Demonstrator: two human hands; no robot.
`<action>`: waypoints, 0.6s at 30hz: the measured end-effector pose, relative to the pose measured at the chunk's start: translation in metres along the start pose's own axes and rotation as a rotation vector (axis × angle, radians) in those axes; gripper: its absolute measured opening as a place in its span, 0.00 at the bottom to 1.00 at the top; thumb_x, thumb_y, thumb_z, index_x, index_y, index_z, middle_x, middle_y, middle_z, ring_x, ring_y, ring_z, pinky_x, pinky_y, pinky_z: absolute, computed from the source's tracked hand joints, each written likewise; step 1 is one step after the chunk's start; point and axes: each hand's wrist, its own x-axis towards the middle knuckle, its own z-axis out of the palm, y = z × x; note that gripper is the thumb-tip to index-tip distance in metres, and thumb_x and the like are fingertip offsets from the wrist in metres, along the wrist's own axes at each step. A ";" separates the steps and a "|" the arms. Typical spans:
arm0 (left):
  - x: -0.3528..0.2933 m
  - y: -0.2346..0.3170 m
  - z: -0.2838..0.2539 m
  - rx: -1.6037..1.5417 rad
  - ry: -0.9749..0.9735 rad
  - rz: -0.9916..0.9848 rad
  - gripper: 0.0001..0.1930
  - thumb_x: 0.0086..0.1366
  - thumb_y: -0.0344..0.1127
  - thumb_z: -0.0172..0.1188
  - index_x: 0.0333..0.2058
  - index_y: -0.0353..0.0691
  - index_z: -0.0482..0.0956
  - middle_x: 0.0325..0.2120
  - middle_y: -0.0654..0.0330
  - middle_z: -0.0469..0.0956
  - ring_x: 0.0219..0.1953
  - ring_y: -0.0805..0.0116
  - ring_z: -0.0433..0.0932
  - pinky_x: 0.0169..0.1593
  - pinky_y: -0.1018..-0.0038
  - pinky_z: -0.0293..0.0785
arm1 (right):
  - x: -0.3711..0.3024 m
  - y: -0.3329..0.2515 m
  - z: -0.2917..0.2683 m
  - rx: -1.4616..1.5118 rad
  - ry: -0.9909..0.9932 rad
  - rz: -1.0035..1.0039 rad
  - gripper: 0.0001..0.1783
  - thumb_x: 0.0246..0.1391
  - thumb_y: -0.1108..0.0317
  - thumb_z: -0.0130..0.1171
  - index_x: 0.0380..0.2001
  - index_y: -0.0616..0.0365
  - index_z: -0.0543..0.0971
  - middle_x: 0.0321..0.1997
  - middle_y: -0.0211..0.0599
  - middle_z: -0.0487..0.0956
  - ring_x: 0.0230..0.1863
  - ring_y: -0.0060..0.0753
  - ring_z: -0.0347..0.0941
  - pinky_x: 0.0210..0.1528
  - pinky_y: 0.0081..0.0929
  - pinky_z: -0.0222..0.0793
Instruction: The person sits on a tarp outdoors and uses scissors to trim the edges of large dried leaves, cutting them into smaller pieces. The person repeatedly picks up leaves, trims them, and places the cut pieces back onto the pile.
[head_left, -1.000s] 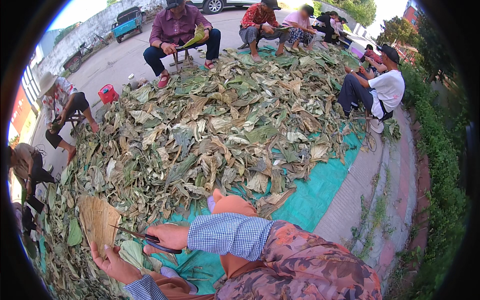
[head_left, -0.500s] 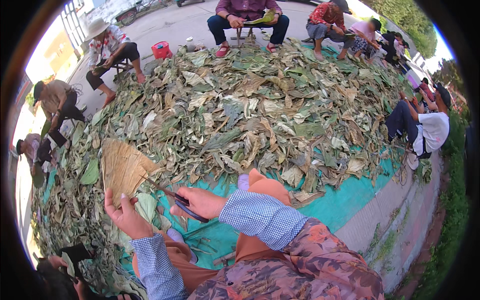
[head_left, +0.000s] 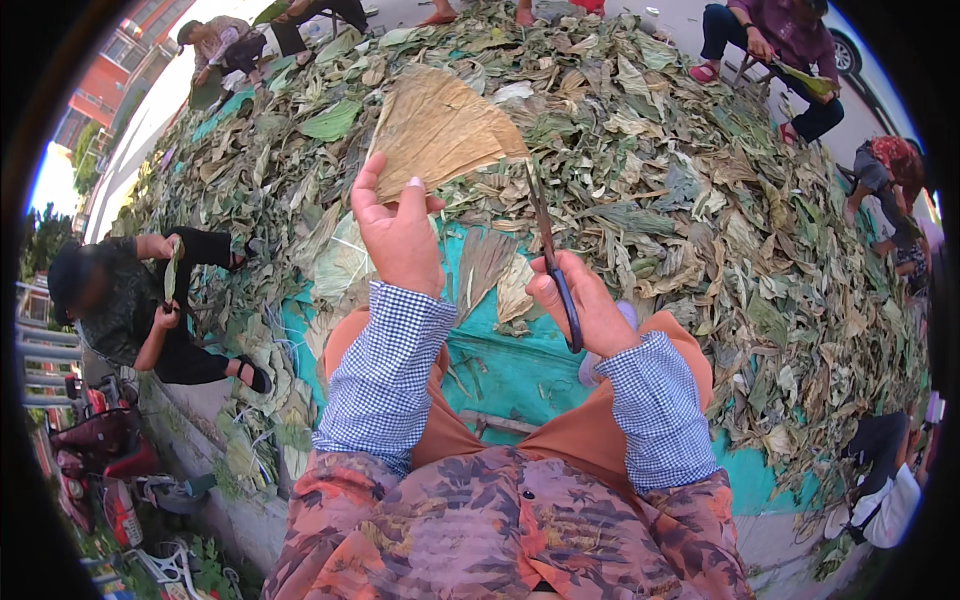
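Note:
A fan-shaped, dry tan leaf point(head_left: 440, 130) is held up by my left hand point(head_left: 400, 235), its lower corner between the thumb and fingers. My right hand point(head_left: 590, 305) grips scissors point(head_left: 543, 225) with dark handles. The blades point upward, and their tips are at the leaf's right corner. Whether they touch it or are apart, I cannot tell. Beneath my hands, a few dry leaf pieces point(head_left: 486, 265) lie on a green sheet point(head_left: 490, 370) between my knees.
A broad heap of dried leaves point(head_left: 620, 180) spreads ahead and to both sides. At the left sits a person point(head_left: 120, 300) in dark clothes holding a leaf, with a red scooter point(head_left: 105, 440) behind. Another person point(head_left: 790, 60) in purple sits beyond the heap at far right.
The view has swung to the left. The scissors, slanted across the leaf's lower edge before, now stand nearly upright at its right corner. Both hands still hold the same things.

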 end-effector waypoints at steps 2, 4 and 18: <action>-0.008 0.000 0.002 0.017 -0.046 -0.056 0.25 0.64 0.21 0.54 0.59 0.38 0.62 0.42 0.56 0.73 0.33 0.74 0.75 0.35 0.77 0.77 | 0.000 -0.005 0.002 -0.024 -0.046 0.044 0.32 0.62 0.46 0.57 0.49 0.68 0.70 0.35 0.37 0.77 0.37 0.25 0.75 0.39 0.24 0.71; -0.013 -0.005 0.008 0.058 -0.106 -0.060 0.26 0.63 0.22 0.54 0.60 0.38 0.61 0.43 0.56 0.73 0.30 0.75 0.75 0.34 0.78 0.76 | 0.001 0.003 0.003 -0.021 -0.059 0.050 0.33 0.62 0.44 0.56 0.49 0.68 0.70 0.36 0.38 0.78 0.38 0.24 0.74 0.41 0.22 0.70; -0.022 -0.019 0.002 0.118 -0.204 0.033 0.25 0.64 0.20 0.53 0.60 0.41 0.62 0.48 0.61 0.70 0.30 0.80 0.73 0.33 0.82 0.74 | 0.005 0.007 0.014 0.057 -0.101 0.021 0.29 0.68 0.47 0.45 0.53 0.66 0.69 0.40 0.34 0.78 0.40 0.23 0.71 0.47 0.25 0.68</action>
